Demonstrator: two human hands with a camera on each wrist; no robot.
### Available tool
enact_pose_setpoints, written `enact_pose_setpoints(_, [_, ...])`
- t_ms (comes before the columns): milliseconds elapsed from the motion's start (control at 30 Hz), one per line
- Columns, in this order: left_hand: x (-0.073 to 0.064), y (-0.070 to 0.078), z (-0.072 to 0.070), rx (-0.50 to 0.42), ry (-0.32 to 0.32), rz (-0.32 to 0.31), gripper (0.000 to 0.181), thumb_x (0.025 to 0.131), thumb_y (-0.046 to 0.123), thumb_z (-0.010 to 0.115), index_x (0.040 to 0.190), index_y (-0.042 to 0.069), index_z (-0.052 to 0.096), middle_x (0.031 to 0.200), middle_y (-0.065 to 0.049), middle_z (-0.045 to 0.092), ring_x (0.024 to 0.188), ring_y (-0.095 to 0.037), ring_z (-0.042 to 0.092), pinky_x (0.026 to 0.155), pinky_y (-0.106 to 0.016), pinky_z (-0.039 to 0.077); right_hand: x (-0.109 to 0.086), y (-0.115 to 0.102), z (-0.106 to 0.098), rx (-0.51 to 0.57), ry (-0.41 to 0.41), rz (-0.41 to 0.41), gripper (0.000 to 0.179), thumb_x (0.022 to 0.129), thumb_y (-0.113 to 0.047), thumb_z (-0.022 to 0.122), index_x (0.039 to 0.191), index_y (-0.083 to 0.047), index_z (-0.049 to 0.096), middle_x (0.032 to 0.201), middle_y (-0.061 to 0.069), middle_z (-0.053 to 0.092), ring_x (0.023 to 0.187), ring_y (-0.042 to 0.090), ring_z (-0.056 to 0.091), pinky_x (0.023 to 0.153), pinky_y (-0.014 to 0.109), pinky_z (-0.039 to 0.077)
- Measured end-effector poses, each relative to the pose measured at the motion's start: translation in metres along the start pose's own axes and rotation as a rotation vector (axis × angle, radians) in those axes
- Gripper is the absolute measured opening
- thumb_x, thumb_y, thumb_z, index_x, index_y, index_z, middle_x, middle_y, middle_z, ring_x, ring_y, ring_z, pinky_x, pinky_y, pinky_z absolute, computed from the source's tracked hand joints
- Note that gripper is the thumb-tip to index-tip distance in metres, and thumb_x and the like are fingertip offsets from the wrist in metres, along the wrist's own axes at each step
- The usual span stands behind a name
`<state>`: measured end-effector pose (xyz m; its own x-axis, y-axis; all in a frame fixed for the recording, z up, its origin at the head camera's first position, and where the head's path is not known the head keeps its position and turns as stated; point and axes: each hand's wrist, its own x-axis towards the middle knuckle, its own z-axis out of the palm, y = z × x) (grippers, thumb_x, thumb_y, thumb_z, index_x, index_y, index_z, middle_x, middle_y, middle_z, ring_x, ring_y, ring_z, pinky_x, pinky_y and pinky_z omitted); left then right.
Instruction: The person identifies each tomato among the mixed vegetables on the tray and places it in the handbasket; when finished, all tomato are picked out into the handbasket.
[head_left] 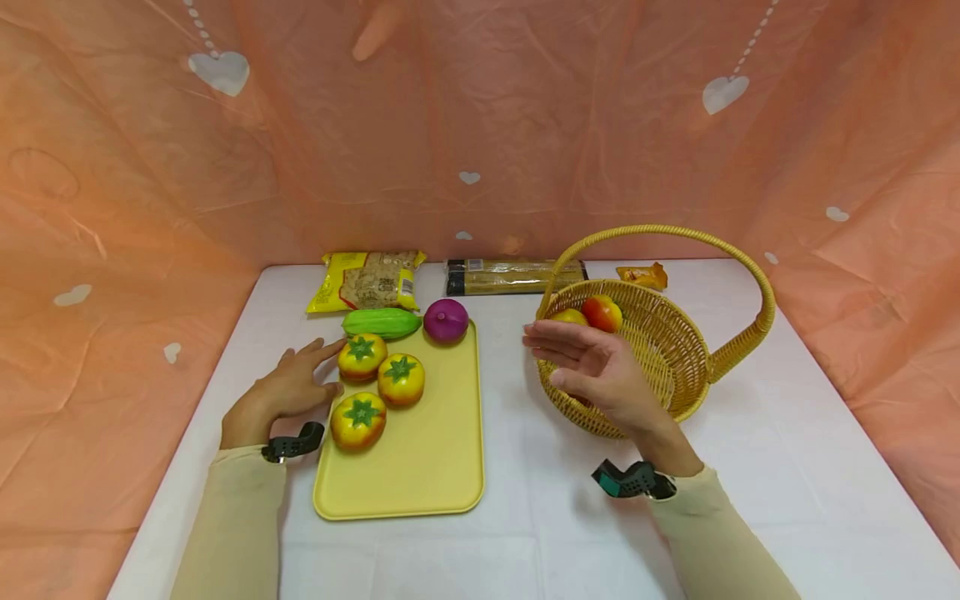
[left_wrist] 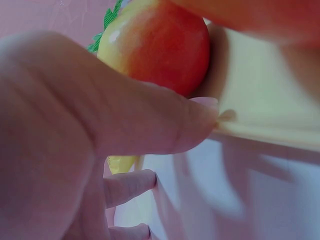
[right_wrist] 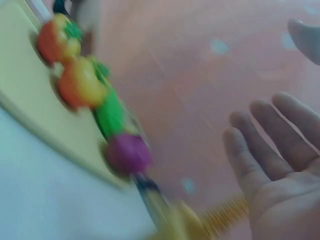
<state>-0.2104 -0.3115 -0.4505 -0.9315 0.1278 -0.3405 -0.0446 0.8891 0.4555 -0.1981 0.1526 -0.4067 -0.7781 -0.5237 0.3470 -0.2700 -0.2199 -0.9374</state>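
Observation:
My left hand (head_left: 295,385) lies at the left side of the yellow tray (head_left: 435,475), its thumb at the tray's rim and its fingers spread. Close to it on the tray sit three yellow-red fruits (head_left: 401,380) with green star-shaped tops. A green ribbed vegetable (head_left: 381,322) and a purple onion (head_left: 446,322) lie along the tray's far edge. Over the left rim of a wicker basket (head_left: 678,333) hovers my right hand (head_left: 600,367), fingers extended, palm empty in the right wrist view. Inside the basket are a red-yellow fruit (head_left: 602,313) and a yellow one (head_left: 570,317), partly hidden by the hand.
Along the back of the white table (head_left: 525,533) lie a yellow food bag (head_left: 369,282), a long pack of dry noodles (head_left: 510,277) and a small orange packet (head_left: 642,276). The basket's tall handle (head_left: 663,229) arches above it. A pink curtain hangs behind.

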Motion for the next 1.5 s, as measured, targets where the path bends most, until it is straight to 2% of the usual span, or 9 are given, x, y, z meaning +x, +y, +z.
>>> enact_pose_setpoints(133, [-0.004,0.006,-0.003,0.0,-0.014,-0.004,0.087,0.099,0.033,0.072,0.174,0.017,0.031,0.177,-0.036,0.016,0.156,-0.076,0.005,0.103,-0.102,0.015,0.019,0.013,0.032,-0.021,-0.068,0.065,0.07,0.096,-0.031,0.087,0.15,0.006,0.061,0.152,0.023,0.065,0.141,0.031,0.066,0.12,0.042,0.052])
enact_pose_setpoints(300, [-0.01,0.014,-0.007,0.011,-0.03,-0.001,0.085,0.101,0.028,0.071,0.173,0.01,0.029,0.175,-0.04,0.014,0.154,-0.078,0.005,0.108,-0.099,0.017,0.044,0.033,0.064,-0.022,-0.124,0.146,0.078,0.091,-0.046,0.089,0.15,0.0,0.064,0.15,0.019,0.067,0.144,0.036,0.063,0.123,0.052,0.047])
enact_pose_setpoints(467, [-0.01,0.014,-0.007,0.013,-0.025,0.013,0.085,0.101,0.027,0.071,0.173,0.009,0.03,0.174,-0.042,0.015,0.153,-0.079,0.006,0.113,-0.095,0.018,0.065,0.053,0.085,-0.03,-0.082,0.162,0.059,0.098,-0.023,0.085,0.148,0.0,0.065,0.15,0.018,0.068,0.144,0.041,0.062,0.122,0.046,0.051])
enact_pose_setpoints(567, [-0.01,0.014,-0.007,0.008,-0.026,0.015,0.085,0.101,0.027,0.072,0.173,0.008,0.03,0.174,-0.042,0.015,0.153,-0.079,0.006,0.115,-0.094,0.018,0.075,0.065,0.095,-0.099,-0.02,0.202,0.052,0.098,-0.006,0.081,0.147,0.001,0.066,0.15,0.02,0.068,0.143,0.04,0.063,0.12,0.043,0.053])
enact_pose_setpoints(633, [-0.01,0.014,-0.007,0.005,-0.026,0.018,0.085,0.101,0.026,0.072,0.173,0.008,0.031,0.174,-0.042,0.015,0.153,-0.079,0.006,0.116,-0.093,0.017,0.081,0.071,0.1,-0.17,0.022,0.248,0.052,0.097,-0.007,0.083,0.146,0.0,0.067,0.15,0.02,0.068,0.141,0.039,0.065,0.116,0.039,0.056])
enact_pose_setpoints(833, [-0.012,0.015,-0.007,0.003,-0.025,0.02,0.084,0.101,0.025,0.072,0.172,0.008,0.031,0.174,-0.042,0.015,0.153,-0.079,0.006,0.116,-0.093,0.017,0.093,0.083,0.111,-0.332,0.022,0.364,0.058,0.093,-0.018,0.089,0.145,-0.002,0.069,0.145,0.015,0.072,0.131,0.032,0.072,0.108,0.038,0.061])
enact_pose_setpoints(1167, [-0.01,0.015,-0.007,0.011,-0.019,0.035,0.084,0.1,0.024,0.071,0.172,0.007,0.032,0.173,-0.043,0.016,0.152,-0.08,0.008,0.115,-0.093,0.017,0.104,0.089,0.122,-0.569,-0.139,0.378,0.063,0.089,-0.028,0.093,0.147,-0.015,0.071,0.137,0.008,0.076,0.121,0.026,0.074,0.106,0.035,0.06])
enact_pose_setpoints(1333, [-0.011,0.015,-0.007,0.007,-0.022,0.034,0.083,0.1,0.025,0.071,0.172,0.008,0.032,0.173,-0.043,0.016,0.153,-0.08,0.008,0.116,-0.093,0.017,0.1,0.087,0.121,-0.533,-0.148,0.362,0.062,0.091,-0.018,0.09,0.149,-0.014,0.069,0.143,0.01,0.073,0.126,0.029,0.074,0.11,0.038,0.059])
enact_pose_setpoints(1500, [-0.011,0.013,-0.007,0.014,-0.019,0.037,0.083,0.101,0.025,0.071,0.172,0.009,0.032,0.173,-0.043,0.017,0.152,-0.08,0.008,0.115,-0.093,0.017,0.091,0.079,0.115,-0.485,-0.105,0.35,0.065,0.09,-0.018,0.091,0.149,-0.011,0.066,0.145,0.009,0.071,0.13,0.03,0.072,0.112,0.04,0.059])
